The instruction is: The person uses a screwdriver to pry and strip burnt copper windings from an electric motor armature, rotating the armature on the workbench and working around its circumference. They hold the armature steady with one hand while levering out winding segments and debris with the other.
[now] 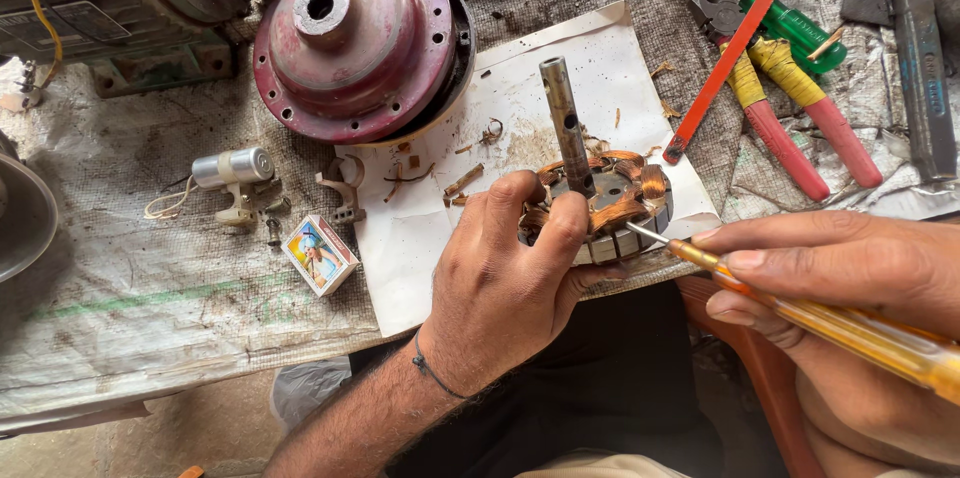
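Head-camera view: a small white capacitor (232, 167) and a matchbox (320, 255) are seen well left of the sheet of paper (420, 248), and a red motor end cover (362, 38) is set at the sheet's upper left corner, its right rim partly cut off by shadow. On the sheet's near edge a copper-wound stator (620, 200) with an upright steel shaft (563, 118) is clasped by the left hand (505, 283), by which its left half is hidden. From the right, a yellow-handled screwdriver (820, 323) is pinched in the closed right hand (850, 278), its tip touching the windings and its handle end cut off at the frame edge, while red-handled pliers (790, 98) are seen beyond the sheet's right side.
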A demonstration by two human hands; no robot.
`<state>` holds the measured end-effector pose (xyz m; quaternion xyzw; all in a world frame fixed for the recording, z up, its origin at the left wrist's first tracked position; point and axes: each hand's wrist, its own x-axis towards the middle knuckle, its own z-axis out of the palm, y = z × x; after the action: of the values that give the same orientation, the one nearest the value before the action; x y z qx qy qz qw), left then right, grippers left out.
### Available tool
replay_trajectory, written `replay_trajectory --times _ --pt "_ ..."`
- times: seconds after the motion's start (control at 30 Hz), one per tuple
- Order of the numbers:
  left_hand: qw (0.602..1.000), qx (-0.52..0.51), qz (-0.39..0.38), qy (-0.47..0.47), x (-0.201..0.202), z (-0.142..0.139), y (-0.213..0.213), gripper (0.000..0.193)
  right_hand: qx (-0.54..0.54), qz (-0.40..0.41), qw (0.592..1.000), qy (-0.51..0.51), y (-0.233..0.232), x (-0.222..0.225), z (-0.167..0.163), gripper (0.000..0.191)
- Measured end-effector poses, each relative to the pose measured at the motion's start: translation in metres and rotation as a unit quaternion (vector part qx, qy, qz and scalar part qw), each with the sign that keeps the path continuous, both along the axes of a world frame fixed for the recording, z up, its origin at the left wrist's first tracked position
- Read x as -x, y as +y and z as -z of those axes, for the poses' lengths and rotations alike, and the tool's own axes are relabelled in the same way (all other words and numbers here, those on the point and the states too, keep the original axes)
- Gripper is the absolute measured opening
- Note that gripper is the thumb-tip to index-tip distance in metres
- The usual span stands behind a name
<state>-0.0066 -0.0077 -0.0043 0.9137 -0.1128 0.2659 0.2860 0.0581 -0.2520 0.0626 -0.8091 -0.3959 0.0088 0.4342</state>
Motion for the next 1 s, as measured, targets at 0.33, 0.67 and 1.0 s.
replay_trajectory --times 0.33,0.67,1.0 --pt "1.000 0.002 0.000 -0.004 -0.001 0.001 0.000 0.056 0.028 0.028 0.958 0.284 -0.015 -0.003 0.009 0.041" --pt "1.000 -0.016 0.007 -0.011 0.001 0.002 0.000 0.054 0.002 0.004 0.999 -0.038 0.010 -0.012 -0.007 0.028" --pt "1.000 -0.013 0.007 -0.008 0.000 0.002 0.000 0.055 -0.028 0.018 0.999 0.001 -0.010 -0.002 0.007 0.031"
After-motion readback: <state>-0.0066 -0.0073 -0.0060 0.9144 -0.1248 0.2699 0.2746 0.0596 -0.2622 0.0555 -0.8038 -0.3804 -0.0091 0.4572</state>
